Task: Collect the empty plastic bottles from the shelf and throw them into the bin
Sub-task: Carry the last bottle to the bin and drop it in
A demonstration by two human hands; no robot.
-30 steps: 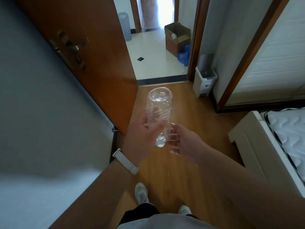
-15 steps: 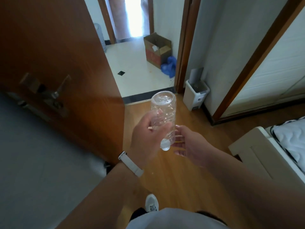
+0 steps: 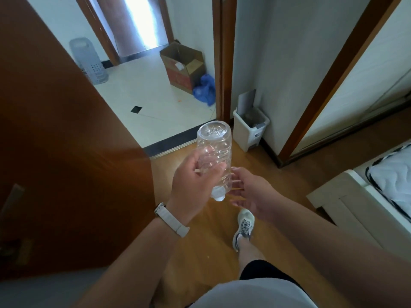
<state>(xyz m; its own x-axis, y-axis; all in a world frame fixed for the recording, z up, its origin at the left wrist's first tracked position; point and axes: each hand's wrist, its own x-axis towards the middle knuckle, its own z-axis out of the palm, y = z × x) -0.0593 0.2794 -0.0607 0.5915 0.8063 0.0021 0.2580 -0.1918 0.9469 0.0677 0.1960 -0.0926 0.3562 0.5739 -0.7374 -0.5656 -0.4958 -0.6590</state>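
By the doorway a bin (image 3: 246,130) waits, so the left grip (image 3: 195,181) clamps the bottle (image 3: 214,150) for carrying, right grip (image 3: 251,192) spread apart alongside.

Pretty plain bedroom: warm orange-brown wood-plank floor (image 3: 211,252), white painted walls (image 3: 278,52), and a glossy brown wooden door (image 3: 66,130) standing open on the left. Past a dark threshold strip (image 3: 173,142) is a pale tiled hallway floor (image 3: 144,92) with an open brown cardboard box (image 3: 184,63), a crumpled blue plastic bag (image 3: 204,90) just beside it, and a grey perforated plastic basket (image 3: 89,61). A white bed frame (image 3: 338,196) with a white quilted mattress (image 3: 393,174) sits on the right.
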